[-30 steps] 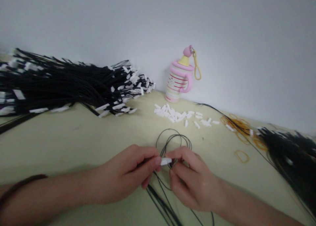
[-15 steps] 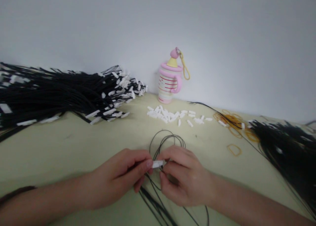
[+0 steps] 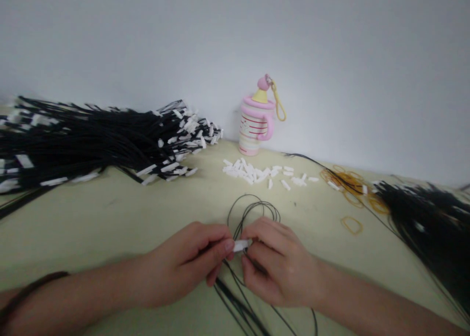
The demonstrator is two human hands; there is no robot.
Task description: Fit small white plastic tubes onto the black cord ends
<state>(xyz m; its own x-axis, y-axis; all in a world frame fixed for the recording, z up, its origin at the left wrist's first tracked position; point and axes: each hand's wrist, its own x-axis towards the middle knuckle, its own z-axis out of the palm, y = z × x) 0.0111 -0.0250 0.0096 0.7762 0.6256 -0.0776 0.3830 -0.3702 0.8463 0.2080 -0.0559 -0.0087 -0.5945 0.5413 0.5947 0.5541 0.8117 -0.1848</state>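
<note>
My left hand (image 3: 185, 262) and my right hand (image 3: 277, 262) meet low in the middle of the view. A small white plastic piece (image 3: 240, 245) sticks out between them, pinched by my left thumb and fingers. A thin black cord (image 3: 253, 210) runs through my right fingers, looping above the hands and trailing toward me. Its join with the white piece is hidden by my fingers, so I cannot tell how the two connect.
A large bundle of white-tipped black cords (image 3: 106, 143) lies at left. Loose white pieces (image 3: 255, 172) are scattered behind my hands, near a pink-and-cream bottle-shaped keychain (image 3: 256, 123). Orange rubber bands (image 3: 348, 182) and another black bundle (image 3: 428, 228) lie at right, on a pale yellow tabletop (image 3: 91, 223) against a white wall (image 3: 330, 57).
My hands stay together on the white piece and cord, with little visible movement. The whole scene has shifted and levelled in view between frames, as the head camera moved.
</note>
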